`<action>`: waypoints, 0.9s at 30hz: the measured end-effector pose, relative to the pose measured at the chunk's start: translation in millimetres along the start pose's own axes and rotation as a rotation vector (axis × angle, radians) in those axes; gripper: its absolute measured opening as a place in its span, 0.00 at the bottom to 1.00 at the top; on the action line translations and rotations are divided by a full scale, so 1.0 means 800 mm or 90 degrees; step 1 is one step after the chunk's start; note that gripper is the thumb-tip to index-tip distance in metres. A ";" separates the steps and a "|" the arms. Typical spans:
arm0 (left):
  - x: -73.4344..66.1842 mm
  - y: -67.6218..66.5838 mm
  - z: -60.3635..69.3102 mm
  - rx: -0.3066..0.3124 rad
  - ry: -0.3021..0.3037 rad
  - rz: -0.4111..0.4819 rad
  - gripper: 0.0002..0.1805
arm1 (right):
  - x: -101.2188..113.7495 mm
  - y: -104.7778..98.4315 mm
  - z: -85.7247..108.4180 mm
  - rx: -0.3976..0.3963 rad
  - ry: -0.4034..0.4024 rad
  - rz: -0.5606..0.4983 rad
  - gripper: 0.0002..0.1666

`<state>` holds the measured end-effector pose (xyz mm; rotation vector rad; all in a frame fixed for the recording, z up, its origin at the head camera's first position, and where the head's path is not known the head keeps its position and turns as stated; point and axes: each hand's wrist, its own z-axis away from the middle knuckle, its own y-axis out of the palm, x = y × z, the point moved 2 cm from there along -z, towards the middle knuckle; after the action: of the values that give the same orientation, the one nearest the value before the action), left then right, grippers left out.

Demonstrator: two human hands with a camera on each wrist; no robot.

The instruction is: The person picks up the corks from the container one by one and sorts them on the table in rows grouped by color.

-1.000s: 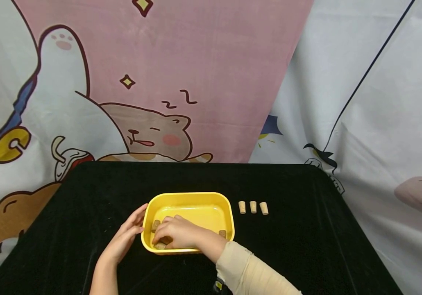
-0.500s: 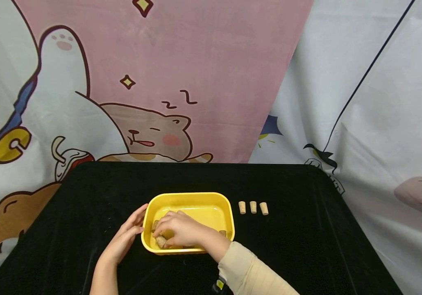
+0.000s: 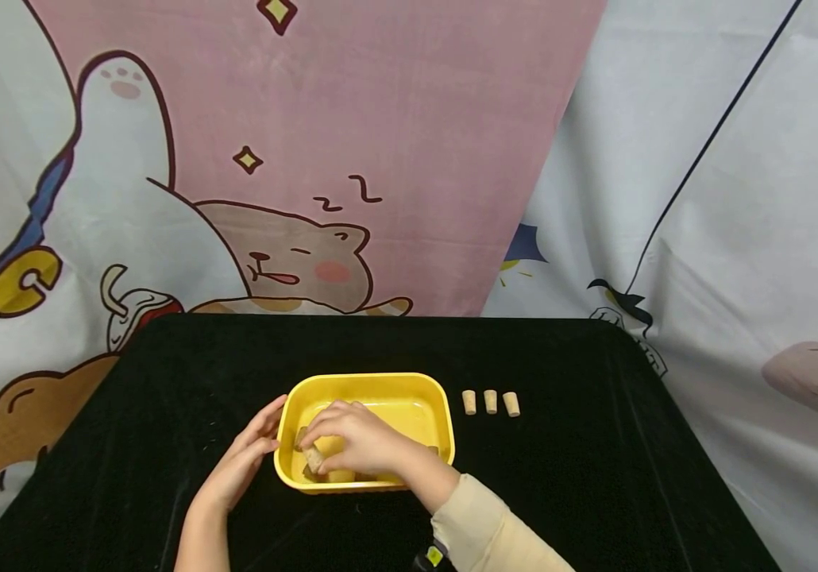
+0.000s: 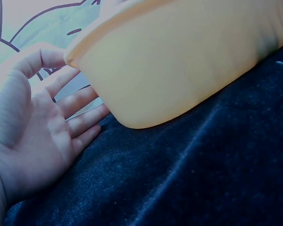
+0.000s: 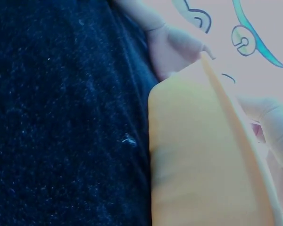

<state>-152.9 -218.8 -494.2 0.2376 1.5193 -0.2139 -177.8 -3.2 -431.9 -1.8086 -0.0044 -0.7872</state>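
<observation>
A cartoon-printed curtain (image 3: 409,119) hangs behind a worktop (image 3: 595,477) draped in black, which carries a yellow tray (image 3: 366,381). Over the last second the right hand (image 3: 362,438) has risen slightly inside the tray, bringing up a cork (image 3: 314,458) pinched between thumb and fingers; it tilts near the tray's left end, so it seems singled out from the other corks (image 3: 341,476), though whether it fully clears them is unclear. Three corks (image 3: 491,402) remain in a row right of the tray. The right forearm crosses the tray's near right corner, knuckles up. The left hand (image 3: 241,461) stays at the left end, fingers extended, thumb at the rim, apparently steadying it.
</observation>
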 end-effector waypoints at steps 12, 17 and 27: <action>-0.002 0.000 0.000 -0.011 -0.012 0.001 0.34 | 0.009 -0.025 0.028 -0.119 0.001 -0.063 0.20; -0.003 0.000 0.000 -0.008 -0.012 0.007 0.34 | 0.010 -0.036 0.041 -0.146 0.020 -0.084 0.21; -0.001 -0.001 0.003 0.018 -0.002 0.021 0.35 | 0.008 -0.058 0.075 -0.225 0.055 -0.133 0.21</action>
<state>-151.2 -220.5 -493.4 0.2841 1.5094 -0.2098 -159.9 63.6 -399.6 -2.1298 0.0027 -1.0656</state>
